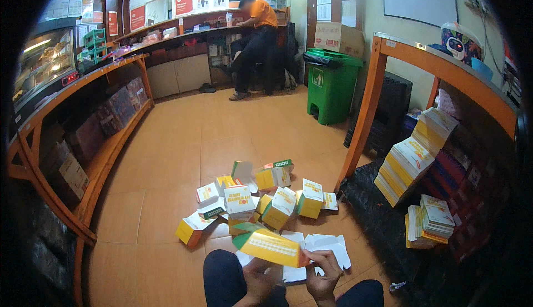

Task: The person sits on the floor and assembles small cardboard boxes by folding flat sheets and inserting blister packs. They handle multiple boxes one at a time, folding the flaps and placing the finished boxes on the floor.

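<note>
At left, a lit display case stands on an orange-edged table. Yellow-and-white boxes crowd the tiled floor at center, while a person in an orange shirt occupies the back of the room. The left hand, blurred, is beneath a yellow carton; whether it grips cannot be told. The carton, in front of the box pile, has its long axis running left to right, tipped slightly down rightward, green flap pointing left, red end right. The right hand pinches that red end before opened white cardboard. Farther right come a green bin, an orange table frame and stacked flat cartons.
</note>
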`<action>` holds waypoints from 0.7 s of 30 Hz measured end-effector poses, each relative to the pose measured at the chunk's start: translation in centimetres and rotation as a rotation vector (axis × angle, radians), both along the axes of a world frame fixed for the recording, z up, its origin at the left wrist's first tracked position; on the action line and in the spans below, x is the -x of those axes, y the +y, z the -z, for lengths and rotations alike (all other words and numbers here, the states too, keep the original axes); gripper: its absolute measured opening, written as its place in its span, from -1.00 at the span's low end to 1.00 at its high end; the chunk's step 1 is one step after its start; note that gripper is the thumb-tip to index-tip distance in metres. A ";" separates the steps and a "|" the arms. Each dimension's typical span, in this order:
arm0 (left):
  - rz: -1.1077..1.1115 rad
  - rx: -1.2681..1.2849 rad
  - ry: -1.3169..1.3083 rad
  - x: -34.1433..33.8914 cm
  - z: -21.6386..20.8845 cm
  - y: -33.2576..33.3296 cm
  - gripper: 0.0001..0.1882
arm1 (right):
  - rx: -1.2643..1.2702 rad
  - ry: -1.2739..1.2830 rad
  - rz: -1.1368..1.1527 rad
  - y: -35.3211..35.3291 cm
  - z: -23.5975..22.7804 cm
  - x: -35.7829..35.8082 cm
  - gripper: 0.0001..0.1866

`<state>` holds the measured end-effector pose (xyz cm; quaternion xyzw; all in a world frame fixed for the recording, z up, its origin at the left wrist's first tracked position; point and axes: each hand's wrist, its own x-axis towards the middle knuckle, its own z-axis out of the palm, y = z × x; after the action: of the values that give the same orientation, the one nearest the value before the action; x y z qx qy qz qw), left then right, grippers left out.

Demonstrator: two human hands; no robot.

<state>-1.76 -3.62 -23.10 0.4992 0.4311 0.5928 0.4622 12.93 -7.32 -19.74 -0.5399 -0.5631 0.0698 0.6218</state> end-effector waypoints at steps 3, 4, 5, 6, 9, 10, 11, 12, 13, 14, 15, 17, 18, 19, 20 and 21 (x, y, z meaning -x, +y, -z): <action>0.020 0.248 -0.019 0.8 0.6 0.8 -0.59 | -0.004 -0.262 -0.027 0.1 -0.4 -0.2 -0.59; -0.003 0.213 0.001 0.8 0.7 1.1 -0.55 | -0.018 -0.243 -0.091 0.2 -0.5 -0.2 -0.58; 0.058 0.290 -0.042 0.8 0.8 1.0 -0.51 | -0.007 -0.211 -0.139 0.3 -0.5 0.0 -0.58; 0.102 0.270 -0.175 0.7 0.8 1.1 -0.52 | 0.027 -0.186 -0.190 0.4 -0.4 0.1 -0.57; 0.240 0.259 -0.436 -0.2 0.5 0.1 -0.60 | 0.022 -0.238 -0.170 0.8 -0.1 0.3 -0.57; 0.210 0.294 -0.345 -0.4 0.3 -0.1 -0.63 | 0.035 -0.256 -0.157 0.9 0.0 0.3 -0.57; 0.196 0.346 -0.259 -0.5 0.2 -0.4 -0.67 | 0.011 -0.249 -0.115 1.0 0.2 0.3 -0.59; 0.174 0.376 -0.198 -0.7 0.0 -0.7 -0.70 | -0.002 -0.244 -0.074 1.1 0.4 0.3 -0.61; 0.170 0.312 -0.208 -1.1 -0.1 -1.0 -0.79 | -0.004 -0.230 -0.025 1.1 0.7 0.4 -0.63; 0.169 0.284 -0.185 -1.3 -0.2 -1.0 -0.78 | -0.020 -0.200 -0.008 1.0 0.9 0.6 -0.65; 0.181 0.226 -0.179 -1.5 -0.4 -1.1 -0.78 | -0.025 -0.161 0.017 0.9 1.1 0.8 -0.67; 0.192 0.167 -0.188 -1.8 -0.6 -1.2 -0.79 | -0.050 -0.153 0.047 0.9 1.4 1.0 -0.70; 0.193 0.166 -0.205 -1.9 -0.8 -1.3 -0.80 | -0.069 -0.183 0.054 0.9 1.4 0.9 -0.70; 0.196 0.166 -0.222 -1.9 -1.0 -1.2 -0.81 | -0.062 -0.220 0.062 0.9 1.4 0.7 -0.71; 0.193 0.226 -0.223 -1.8 -1.2 -1.3 -0.80 | -0.062 -0.206 -0.013 1.0 1.3 0.4 -0.71; 0.190 0.285 -0.225 -1.7 -1.4 -1.3 -0.79 | -0.035 -0.197 -0.087 1.2 1.0 -0.1 -0.71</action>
<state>-0.04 -4.93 -21.72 0.3979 0.4073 0.5313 0.6273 13.07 -6.16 -20.77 -0.5079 -0.6457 0.0334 0.5691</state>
